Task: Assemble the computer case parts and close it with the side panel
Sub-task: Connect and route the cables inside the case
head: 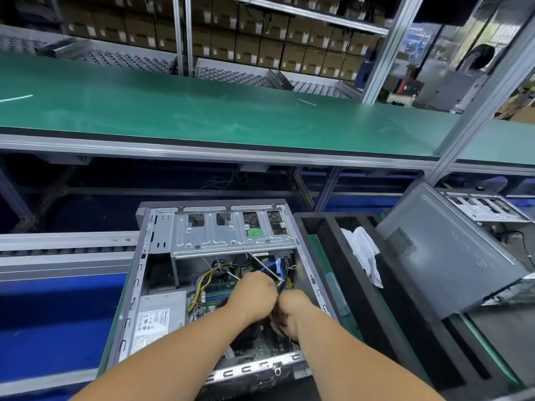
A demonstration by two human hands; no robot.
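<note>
Now | both hands' fingers curled, gripping cables point(276, 280) | inside open computer case point(162, 285)

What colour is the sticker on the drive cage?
Green sticker on the drive cage, clearest in the head view.

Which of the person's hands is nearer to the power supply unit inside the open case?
Left. The left hand is over the motherboard, just right of the power supply unit. The right hand is farther right, near the case's right wall.
</note>
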